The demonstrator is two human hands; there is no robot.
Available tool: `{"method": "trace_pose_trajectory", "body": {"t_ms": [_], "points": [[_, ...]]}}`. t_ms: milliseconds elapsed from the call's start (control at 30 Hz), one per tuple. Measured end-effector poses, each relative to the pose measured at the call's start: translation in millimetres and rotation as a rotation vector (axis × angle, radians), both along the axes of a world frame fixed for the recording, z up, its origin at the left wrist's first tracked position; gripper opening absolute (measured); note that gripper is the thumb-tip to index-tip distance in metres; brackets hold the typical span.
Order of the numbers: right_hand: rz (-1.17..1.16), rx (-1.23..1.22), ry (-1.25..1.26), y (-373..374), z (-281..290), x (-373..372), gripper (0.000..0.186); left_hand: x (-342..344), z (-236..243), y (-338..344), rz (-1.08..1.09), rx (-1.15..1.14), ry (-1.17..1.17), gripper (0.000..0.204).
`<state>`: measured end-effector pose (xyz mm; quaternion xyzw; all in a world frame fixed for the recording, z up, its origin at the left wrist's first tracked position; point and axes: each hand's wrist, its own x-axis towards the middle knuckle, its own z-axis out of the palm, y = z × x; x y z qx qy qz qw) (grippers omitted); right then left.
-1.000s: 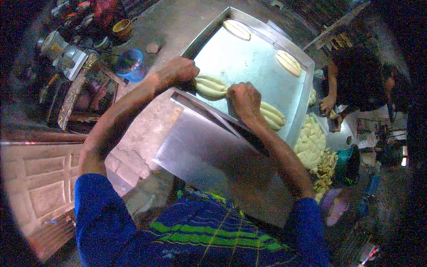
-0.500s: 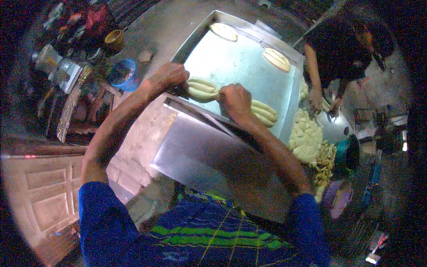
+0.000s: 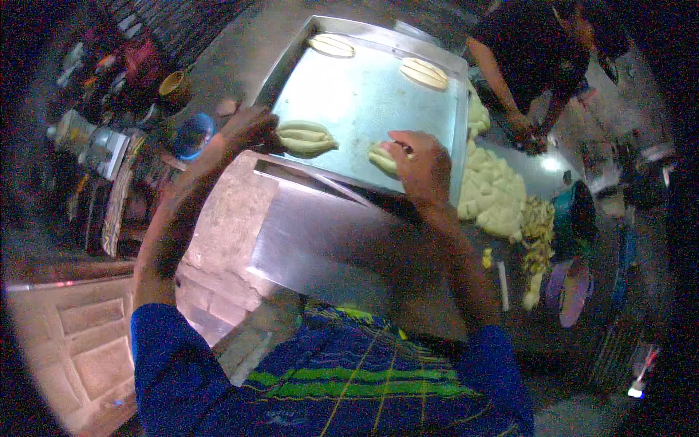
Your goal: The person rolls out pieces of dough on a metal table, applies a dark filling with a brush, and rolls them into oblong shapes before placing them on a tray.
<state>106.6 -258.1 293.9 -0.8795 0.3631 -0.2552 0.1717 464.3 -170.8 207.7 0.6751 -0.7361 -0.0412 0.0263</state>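
Note:
A large pale metal baking tray (image 3: 357, 102) lies in front of me. On its near left part rests a long ridged piece of shaped dough (image 3: 307, 140) with tapered ends. My left hand (image 3: 251, 130) is at that dough's left end, beside the tray's rim; its fingers are dark and blurred. Farther right, my right hand (image 3: 424, 164) has its fingers curled over a second ridged dough piece (image 3: 382, 157) and partly covers it. Two more shaped dough pieces lie along the far side, one on the left (image 3: 332, 46) and one on the right (image 3: 424, 73).
Right of the tray, many dough lumps (image 3: 491, 189) sit beside a heap of yellowish pieces (image 3: 537, 229) and a dark teal bucket (image 3: 574, 217). Another person's hands (image 3: 530, 131) work there. A metal sheet (image 3: 313, 233) lies nearer me; a blue tub (image 3: 194, 137) stands left.
My right hand has let go of the left dough's right end and moved right onto the second piece. My left hand stays near the first dough's left end. The view has shifted slightly.

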Motion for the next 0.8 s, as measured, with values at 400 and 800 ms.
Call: {"method": "trace_pose_trajectory", "body": {"t_ms": [400,800], "points": [[-0.595,0.406,-0.241,148,-91,-252,0.021,59,-33,22,0.15,-0.026,0.096,0.027],[-0.751,0.344,-0.175,129,-93,-347,0.025,59,-10,10,0.119,-0.053,0.721,0.03]]}}
